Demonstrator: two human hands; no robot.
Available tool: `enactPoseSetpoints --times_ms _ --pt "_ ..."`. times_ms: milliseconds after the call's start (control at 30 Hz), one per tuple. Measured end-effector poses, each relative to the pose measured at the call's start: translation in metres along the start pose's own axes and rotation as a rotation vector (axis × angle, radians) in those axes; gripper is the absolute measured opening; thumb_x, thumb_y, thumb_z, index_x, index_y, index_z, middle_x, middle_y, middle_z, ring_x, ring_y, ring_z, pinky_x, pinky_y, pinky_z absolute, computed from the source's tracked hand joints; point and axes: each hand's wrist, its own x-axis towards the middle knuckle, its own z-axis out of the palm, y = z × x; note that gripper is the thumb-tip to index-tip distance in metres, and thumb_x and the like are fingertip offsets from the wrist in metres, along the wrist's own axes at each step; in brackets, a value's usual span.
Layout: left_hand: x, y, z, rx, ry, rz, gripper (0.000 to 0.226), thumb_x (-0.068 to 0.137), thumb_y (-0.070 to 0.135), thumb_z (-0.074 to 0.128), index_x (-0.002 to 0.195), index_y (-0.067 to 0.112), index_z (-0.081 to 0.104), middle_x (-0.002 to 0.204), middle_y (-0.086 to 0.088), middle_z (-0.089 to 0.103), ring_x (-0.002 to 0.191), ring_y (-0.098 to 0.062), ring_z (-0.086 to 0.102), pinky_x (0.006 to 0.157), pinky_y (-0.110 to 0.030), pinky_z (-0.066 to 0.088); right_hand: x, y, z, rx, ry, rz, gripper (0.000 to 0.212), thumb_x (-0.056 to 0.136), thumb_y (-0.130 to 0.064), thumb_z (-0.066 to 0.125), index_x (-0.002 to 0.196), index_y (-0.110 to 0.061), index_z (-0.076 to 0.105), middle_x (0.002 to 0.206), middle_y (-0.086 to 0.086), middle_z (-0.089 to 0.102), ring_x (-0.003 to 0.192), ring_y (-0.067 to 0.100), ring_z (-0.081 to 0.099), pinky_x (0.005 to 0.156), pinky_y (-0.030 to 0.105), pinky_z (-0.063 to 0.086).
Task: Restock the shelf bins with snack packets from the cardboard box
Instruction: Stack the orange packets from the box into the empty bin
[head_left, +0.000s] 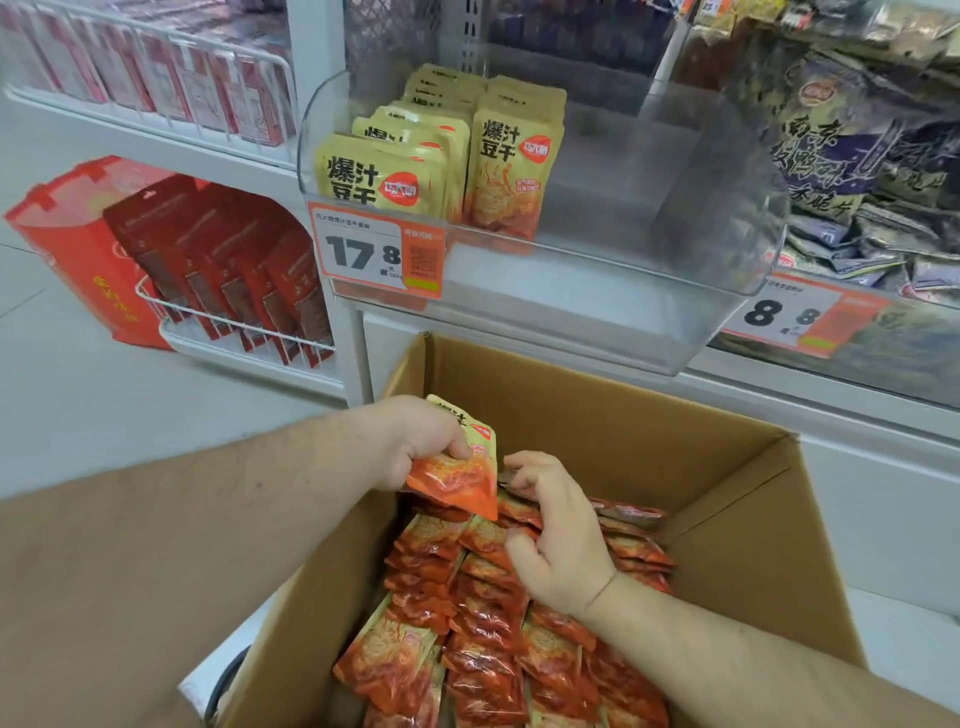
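Two bare hands work over the open cardboard box (717, 467) in the near middle. Left hand (421, 441) pinches one yellow-and-orange snack packet (462, 473) between thumb and curled fingers, lifted just above the rows of packets in the box (467, 623). Right hand (561, 535), fingers curled, reaches down into those rows and touches their tops; whether it grips one I cannot tell. Farther back, the clear shelf bin (727, 218) holds matching packets (509, 166) in its left part, with an orange price tag (379, 254) on its front left.
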Motion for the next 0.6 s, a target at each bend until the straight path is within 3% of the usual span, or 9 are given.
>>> enactPoseSetpoints --times_ms 100,200,300,467,600 --pt "-0.003 -0.002 0.001 0.140 0.096 0.172 0.018 0.081 -0.005 0.071 0.096 0.003 0.064 0.095 -0.019 0.071 0.081 -0.031 0.070 0.070 -0.037 0.057 0.000 0.051 -0.008 -0.317 -0.002 0.388 0.033 0.069 -0.030 0.045 0.092 -0.016 0.066 0.095 0.003 0.068 0.092 0.029 0.063 0.081 0.038 0.049" --pt "-0.006 -0.004 0.001 0.200 0.089 0.225 0.020 0.080 -0.004 0.073 0.092 0.009 0.065 0.094 -0.014 0.072 0.087 -0.031 0.069 0.078 -0.039 0.057 0.002 0.101 -0.014 -0.659 -0.210 0.775 0.033 0.082 -0.029 0.055 0.110 -0.022 0.070 0.114 0.003 0.066 0.110 0.027 0.058 0.091 0.035 0.043" --pt "-0.004 -0.007 -0.001 0.240 0.054 0.221 0.025 0.080 -0.002 0.072 0.100 0.011 0.066 0.096 -0.010 0.073 0.088 -0.029 0.070 0.082 -0.042 0.059 0.001 0.129 -0.011 -0.687 -0.332 1.020 0.036 0.085 -0.037 0.061 0.121 -0.030 0.067 0.125 0.006 0.059 0.119 0.028 0.053 0.099 0.036 0.042" --pt "0.004 -0.011 -0.005 0.207 0.036 0.162 0.027 0.083 0.001 0.065 0.108 0.012 0.063 0.102 -0.013 0.071 0.094 -0.033 0.068 0.088 -0.048 0.057 -0.006 0.146 0.001 -0.811 -0.361 0.944 0.021 0.089 -0.026 0.056 0.105 -0.029 0.068 0.115 0.007 0.058 0.111 0.028 0.052 0.093 0.036 0.043" --pt "0.002 -0.010 -0.007 0.117 0.022 0.122 0.024 0.087 -0.001 0.057 0.109 0.008 0.060 0.105 -0.018 0.068 0.095 -0.035 0.067 0.086 -0.044 0.057 -0.009 0.121 -0.004 -0.565 -0.190 0.789 0.007 0.097 -0.018 0.046 0.099 -0.018 0.053 0.106 0.008 0.060 0.098 0.033 0.059 0.083 0.041 0.047"
